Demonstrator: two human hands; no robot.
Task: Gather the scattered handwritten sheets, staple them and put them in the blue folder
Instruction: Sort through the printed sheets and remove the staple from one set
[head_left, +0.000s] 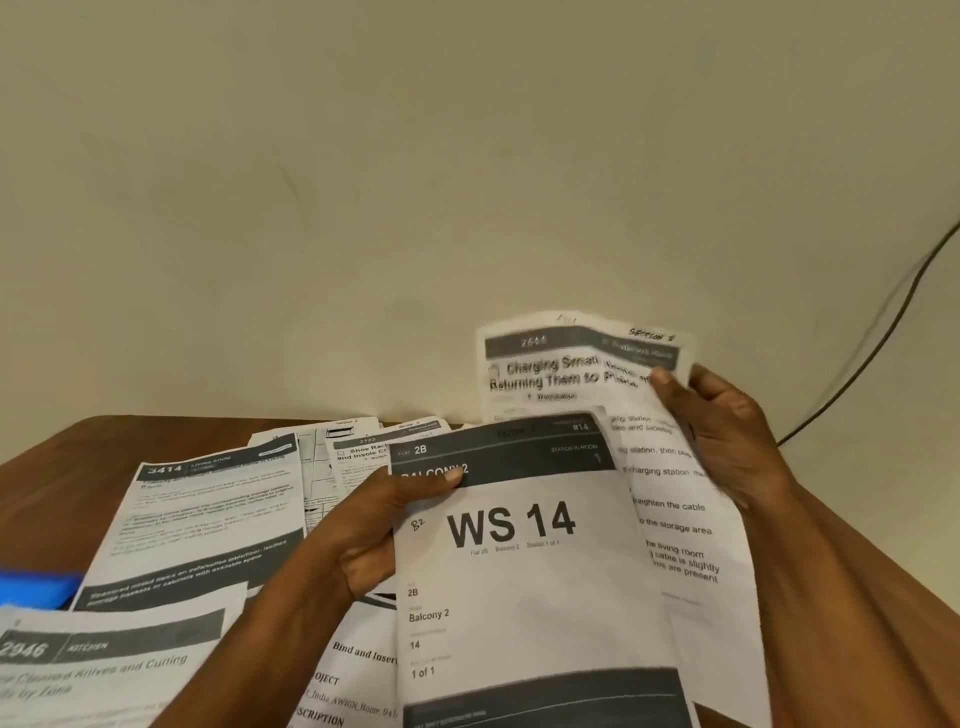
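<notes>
My left hand (379, 525) grips the left edge of a printed sheet headed "WS 14" (530, 587), thumb on its dark top band. Behind it, my right hand (727, 431) holds a second sheet about charging (566, 364), raised upright with its top right corner pinched. Both sheets are lifted above the wooden table (47, 467). Several more printed sheets lie scattered on the table: one numbered 3414 (208, 514), one numbered 2946 (104, 670), one about a shoe rack (363, 457). A corner of the blue folder (36, 587) shows at the left edge, partly under papers. No stapler is in view.
A plain cream wall rises behind the table. A dark cable (878, 343) hangs down the wall at the right. Another sheet with "Bind and Insert" text (358, 675) lies below my left forearm.
</notes>
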